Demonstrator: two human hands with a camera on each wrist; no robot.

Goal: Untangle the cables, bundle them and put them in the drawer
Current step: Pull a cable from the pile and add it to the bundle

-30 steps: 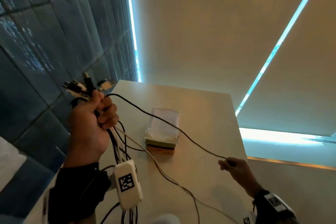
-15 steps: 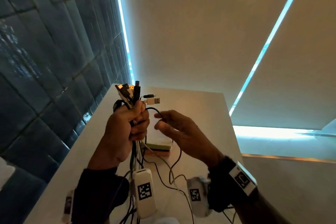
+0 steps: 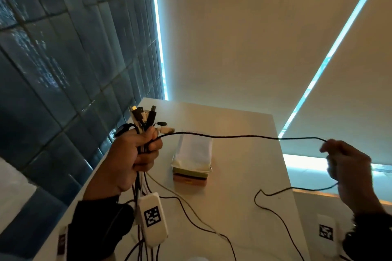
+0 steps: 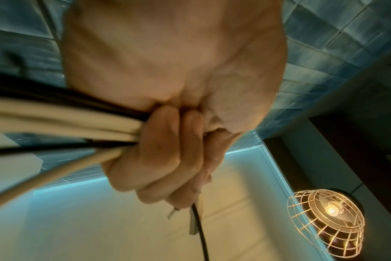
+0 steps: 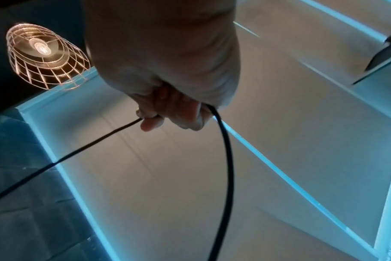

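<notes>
My left hand point(image 3: 135, 154) grips a bundle of black and white cables point(image 3: 141, 121), plug ends sticking up above the fist, loose tails hanging down to the white table point(image 3: 244, 176). The left wrist view shows the same cables point(image 4: 78, 127) clamped in the curled fingers point(image 4: 167, 150). One thin black cable point(image 3: 233, 136) runs level from the left fist out to my right hand point(image 3: 339, 159), which holds it off the table's right side. In the right wrist view the black cable point(image 5: 225, 159) passes through the curled right fingers point(image 5: 167, 113) and hangs down. No drawer shows.
A small stacked box with a white cloth-like cover point(image 3: 194, 158) sits mid-table. Blue tiled wall point(image 3: 53, 70) on the left, beige blinds point(image 3: 254, 38) behind. A caged lamp point(image 4: 328, 222) hangs overhead. Loose cable tails point(image 3: 191, 218) trail across the near table.
My right hand went from the far right to the left fist, then drew back out right, pulling the black cable level. The left hand stayed raised with the bundle.
</notes>
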